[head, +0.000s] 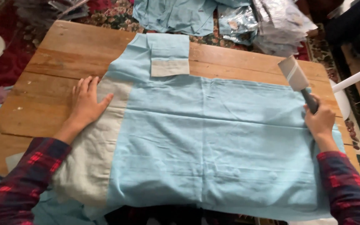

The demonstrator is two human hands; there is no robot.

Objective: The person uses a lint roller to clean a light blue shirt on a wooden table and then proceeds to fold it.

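Two hands on blue garment (213,141); clear packets (271,21) beyond table (63,50).

A home sewing or garment workspace: a worn wooden table (63,50) under the hands stands on a floral red carpet (113,14), with folded blue garments (176,14) and plastic-bagged pieces (271,25) stacked beyond them.

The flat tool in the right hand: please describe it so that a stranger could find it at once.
Start at the wooden table covered by the light blue cloth. At its right edge, the right hand grips a dark handle. From it rises a flat, grey, rectangular metal blade, the only rigid, shiny thing among soft fabrics.
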